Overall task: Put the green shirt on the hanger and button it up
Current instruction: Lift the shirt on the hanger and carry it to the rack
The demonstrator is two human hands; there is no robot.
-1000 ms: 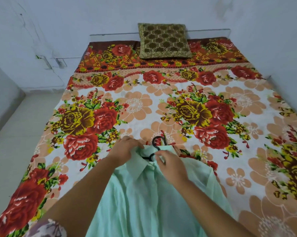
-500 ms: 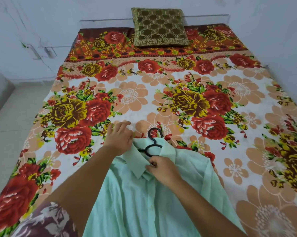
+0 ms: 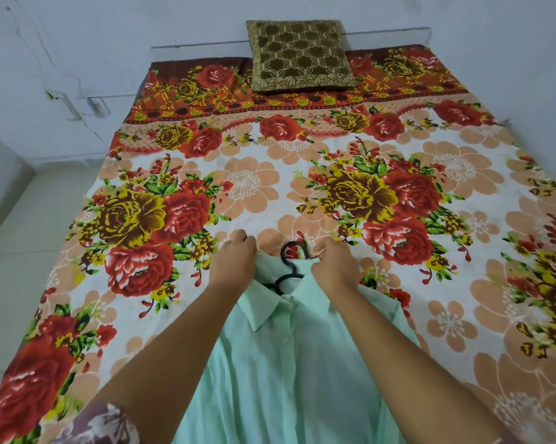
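A pale green shirt (image 3: pixel 283 363) lies flat on the flowered bedsheet (image 3: pixel 248 193), front up, placket closed down the middle. A black hanger (image 3: pixel 291 267) sits inside it, its hook poking out past the collar. My left hand (image 3: pixel 233 264) grips the collar's left side, fingers curled over the fabric. My right hand (image 3: pixel 336 267) pinches the collar's right side beside the hook. The shirt's lower part runs out of view at the bottom edge.
A brown patterned cushion (image 3: pixel 299 56) leans against the white wall at the head of the bed. The tiled floor (image 3: pixel 11 251) runs along the bed's left side. A wall borders the bed on the right.
My right hand moved from the top button area up to the collar's right side. My left hand closed on the collar's left side. The collar now spreads wider around the hook.
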